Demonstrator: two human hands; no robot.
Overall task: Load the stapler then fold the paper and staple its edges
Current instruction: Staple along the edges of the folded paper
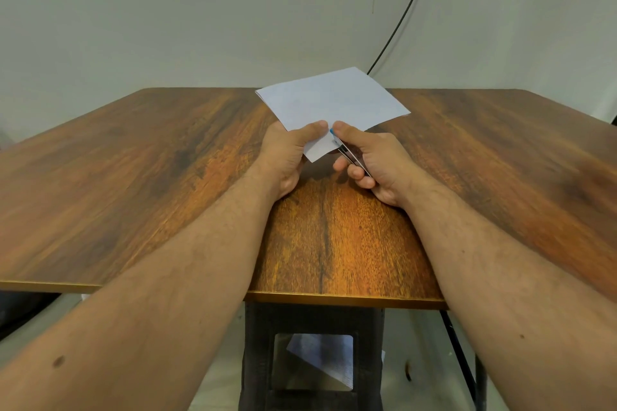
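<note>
A folded white paper is held above the middle of the wooden table, tilted with one corner pointing toward me. My left hand pinches the paper's near edge, thumb on top. My right hand grips a small stapler with a blue tip and metal body. The stapler's jaws sit over the paper's near right edge, right beside my left thumb. Most of the stapler is hidden inside my right fist.
A black cable runs down the pale wall behind the table's far right. Under the table's near edge stands a dark frame, with a sheet of paper on the floor beneath it.
</note>
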